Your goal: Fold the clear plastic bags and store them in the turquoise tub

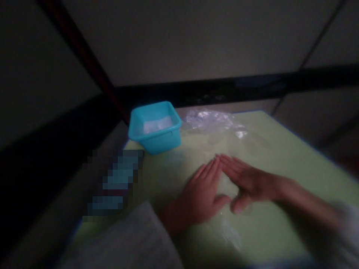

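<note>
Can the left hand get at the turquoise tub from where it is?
Likely yes: the left hand looks flat and seems to grip nothing, and nothing visible stands between it and the turquoise tub, whose top is open.

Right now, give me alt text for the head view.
Left hand and right hand, palms down, fingertips together, over clear plastic on a yellow-green table. Beyond, to the left, stands a turquoise bin with something white inside.

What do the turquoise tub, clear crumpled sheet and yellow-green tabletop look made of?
Turquoise rectangular tub: likely moulded plastic, smooth; thick rim, rounded corners.
Clear crumpled sheet: probably thin plastic film, glossy; see-through, bright glints on creases.
Yellow-green tabletop: looks matte, evenly coloured; blur leaves material open.
</note>
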The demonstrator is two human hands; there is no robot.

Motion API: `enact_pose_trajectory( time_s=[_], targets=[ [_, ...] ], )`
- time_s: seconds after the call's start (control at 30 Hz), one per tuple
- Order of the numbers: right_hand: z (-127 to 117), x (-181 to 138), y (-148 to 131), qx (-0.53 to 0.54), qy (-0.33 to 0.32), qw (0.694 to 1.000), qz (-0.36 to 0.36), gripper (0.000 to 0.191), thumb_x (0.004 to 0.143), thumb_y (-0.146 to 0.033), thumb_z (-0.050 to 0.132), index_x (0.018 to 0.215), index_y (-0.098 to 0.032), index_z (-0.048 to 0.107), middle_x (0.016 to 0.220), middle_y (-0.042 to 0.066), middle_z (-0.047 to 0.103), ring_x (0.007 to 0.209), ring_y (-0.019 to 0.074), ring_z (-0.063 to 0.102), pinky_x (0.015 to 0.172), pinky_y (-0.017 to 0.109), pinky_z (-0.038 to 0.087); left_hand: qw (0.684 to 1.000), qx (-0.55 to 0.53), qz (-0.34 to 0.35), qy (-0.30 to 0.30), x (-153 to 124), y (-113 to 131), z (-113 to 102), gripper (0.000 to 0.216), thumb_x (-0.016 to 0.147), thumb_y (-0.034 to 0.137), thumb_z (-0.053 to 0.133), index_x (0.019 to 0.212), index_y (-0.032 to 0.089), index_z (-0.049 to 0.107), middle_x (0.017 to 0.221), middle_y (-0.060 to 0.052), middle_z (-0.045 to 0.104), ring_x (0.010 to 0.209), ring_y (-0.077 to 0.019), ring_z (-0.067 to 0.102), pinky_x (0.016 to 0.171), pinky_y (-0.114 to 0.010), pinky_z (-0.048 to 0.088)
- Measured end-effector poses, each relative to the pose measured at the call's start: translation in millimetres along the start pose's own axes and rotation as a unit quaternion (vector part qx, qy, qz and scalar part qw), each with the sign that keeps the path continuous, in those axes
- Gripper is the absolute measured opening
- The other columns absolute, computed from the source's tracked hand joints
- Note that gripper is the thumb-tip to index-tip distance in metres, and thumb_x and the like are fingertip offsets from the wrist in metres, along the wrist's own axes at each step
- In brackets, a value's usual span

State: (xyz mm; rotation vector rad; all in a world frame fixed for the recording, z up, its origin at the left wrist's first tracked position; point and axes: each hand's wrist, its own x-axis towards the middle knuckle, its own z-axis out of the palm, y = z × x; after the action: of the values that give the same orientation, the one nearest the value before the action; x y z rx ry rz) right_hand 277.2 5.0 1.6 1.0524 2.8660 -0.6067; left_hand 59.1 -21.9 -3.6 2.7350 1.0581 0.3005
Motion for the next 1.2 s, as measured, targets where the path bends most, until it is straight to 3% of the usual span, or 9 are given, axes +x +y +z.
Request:
enact_pose_trajectory(
  time_s=[0.33, 0.6, 0.8, 0.9, 1.03, 1.2],
  targets=[
    [-3, 0, -2, 0.013, -0.01, 1.0, 0.005, 0.117, 0.069, -0.074, 0.055, 0.146, -0.012, -0.008, 0.152, 0.019, -0.008, 0.14, 0.0345, -0.003, 0.114, 0.049, 0.006, 0.998, 0.043, -0.039, -0.026, -25, -43, -7, 0.064, 0.093, 0.043, 0.042, 0.146, 0.013, 0.022, 0.153, -0.012, 0.02, 0.142, -0.0235, 0.017, 0.114, -0.044, 0.02],
    [-6, -1, -1, 0.019, -0.016, 1.0, 0.002, 0.116, 0.07, -0.071, 0.058, 0.146, -0.017, -0.011, 0.153, 0.016, -0.009, 0.14, 0.0342, -0.004, 0.114, 0.048, 0.008, 0.994, 0.063, -0.086, -0.039, -49, -84, -19, 0.061, 0.095, 0.04, 0.039, 0.146, 0.011, 0.022, 0.153, -0.013, 0.021, 0.141, -0.0257, 0.018, 0.113, -0.047, 0.022],
    [-19, -8, 2, 0.037, -0.026, 0.999, 0.019, 0.117, 0.07, -0.069, 0.061, 0.147, -0.017, -0.009, 0.155, 0.016, -0.004, 0.14, 0.0348, -0.001, 0.114, 0.05, 0.01, 0.996, 0.055, -0.056, 0.043, -45, -75, -19, 0.055, 0.092, 0.035, 0.047, 0.14, 0.012, 0.033, 0.151, -0.015, 0.027, 0.14, -0.0263, 0.022, 0.113, -0.048, 0.023],
    [-28, -13, -1, 0.028, 0.012, 1.0, 0.006, 0.113, 0.072, -0.066, 0.062, 0.147, -0.021, -0.01, 0.155, 0.012, -0.006, 0.14, 0.0345, 0.001, 0.113, 0.051, 0.013, 0.997, 0.034, -0.004, 0.069, -44, -65, -23, 0.047, 0.091, 0.031, 0.049, 0.134, 0.013, 0.042, 0.148, -0.015, 0.034, 0.137, -0.0253, 0.028, 0.111, -0.045, 0.027],
    [-24, -8, -21, 0.002, 0.101, 0.995, -0.021, 0.093, 0.086, -0.057, 0.05, 0.147, -0.025, -0.012, 0.155, 0.008, -0.005, 0.141, 0.0294, 0.004, 0.113, 0.048, 0.015, 0.997, 0.0, 0.049, 0.058, -42, -51, -27, 0.038, 0.09, 0.028, 0.05, 0.124, 0.011, 0.05, 0.139, -0.015, 0.045, 0.132, -0.0239, 0.037, 0.11, -0.041, 0.031],
    [5, 8, -38, -0.006, 0.095, 0.991, -0.095, 0.104, 0.081, -0.064, 0.052, 0.147, -0.017, -0.012, 0.155, 0.014, -0.002, 0.141, 0.0293, 0.008, 0.113, 0.045, 0.02, 0.992, -0.046, 0.109, 0.047, -38, -42, -26, 0.072, 0.081, 0.051, 0.059, 0.133, 0.006, 0.039, 0.137, -0.019, 0.045, 0.129, -0.0276, 0.04, 0.108, -0.041, 0.033]
  ],
)
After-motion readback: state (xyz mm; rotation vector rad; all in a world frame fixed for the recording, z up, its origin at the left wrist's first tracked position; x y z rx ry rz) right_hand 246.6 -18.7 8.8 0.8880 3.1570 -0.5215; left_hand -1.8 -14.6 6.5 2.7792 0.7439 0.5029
